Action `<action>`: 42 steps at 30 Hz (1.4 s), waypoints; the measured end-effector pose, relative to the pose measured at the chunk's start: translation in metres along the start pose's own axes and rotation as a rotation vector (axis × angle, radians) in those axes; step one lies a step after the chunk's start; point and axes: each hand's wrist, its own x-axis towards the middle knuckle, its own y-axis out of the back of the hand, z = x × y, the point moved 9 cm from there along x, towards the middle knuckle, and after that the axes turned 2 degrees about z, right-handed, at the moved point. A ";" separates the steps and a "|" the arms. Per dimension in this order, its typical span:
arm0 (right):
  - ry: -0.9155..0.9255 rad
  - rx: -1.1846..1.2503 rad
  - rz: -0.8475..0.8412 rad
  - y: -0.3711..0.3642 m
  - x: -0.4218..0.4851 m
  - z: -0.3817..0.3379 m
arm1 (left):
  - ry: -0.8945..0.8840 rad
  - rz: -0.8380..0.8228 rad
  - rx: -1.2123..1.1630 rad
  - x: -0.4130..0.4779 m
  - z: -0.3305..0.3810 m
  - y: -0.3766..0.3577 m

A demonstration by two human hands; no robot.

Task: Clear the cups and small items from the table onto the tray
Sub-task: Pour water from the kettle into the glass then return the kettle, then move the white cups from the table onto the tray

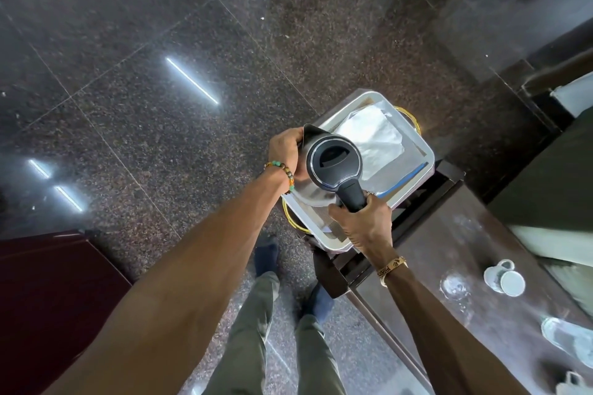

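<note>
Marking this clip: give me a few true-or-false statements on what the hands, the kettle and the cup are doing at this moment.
1. The right hand grips the black handle of the kettle. True.
2. The left hand hangs free at the person's side. False: it holds the kettle's metal body near the spout.
3. The kettle's lid stands open. False: the lid is closed.
4. A white cup sits on the table, not on the tray. True.
</note>
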 end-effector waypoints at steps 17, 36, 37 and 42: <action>0.186 -0.097 -0.123 0.031 -0.029 -0.017 | -0.224 0.225 0.489 -0.075 0.013 0.026; 0.387 -0.237 0.604 0.231 -0.155 -0.016 | -1.017 -0.263 0.832 -0.259 0.092 -0.131; 0.366 -0.228 0.633 0.239 -0.162 -0.013 | -1.093 -0.298 0.875 -0.268 0.090 -0.142; 0.221 -0.216 0.774 0.266 -0.204 0.022 | -1.237 -0.478 0.939 -0.308 0.070 -0.177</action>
